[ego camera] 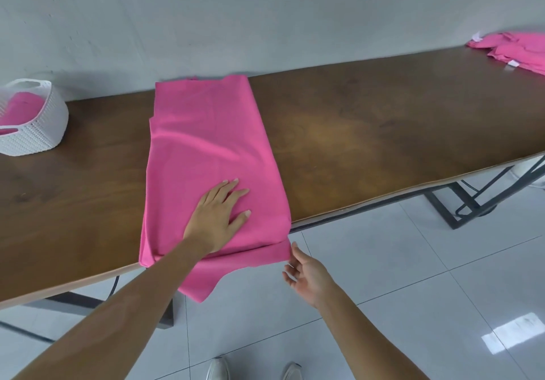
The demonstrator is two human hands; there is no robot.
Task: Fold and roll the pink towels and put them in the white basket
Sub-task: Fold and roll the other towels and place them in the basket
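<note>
Long brown wooden bench (368, 120) on a dark metal frame runs left to right against a pale grey wall (236, 11); glossy white tiled floor (413, 291) below. Pink towel (206, 149), folded into a long strip, lies across the bench from its far edge to its near edge, near end drooping over the edge toward the floor. Fabric mostly flat, a few soft creases mid-length; layers show at the near end. White basket (38, 132), woven-pattern plastic with cut-out handles, sits at the far left of the bench, well apart from the strip; pink cloth already inside it. Pile of more pink towels (513, 52) at the far right end of the bench, white tags visible, unrolled. Hands: left hand (216, 214) lies palm-down on the near part of the towel, fingers straight and spread, pressing flat, holding nothing. Right hand (305, 273) is off the bench edge, just beside the lower right corner of the overhanging layer, fingers loosely extended and apart; fingertips at or almost at the fabric edge, contact unclear, no grip closed on it. Toes of two light shoes (218, 369) at bottom of view.
</note>
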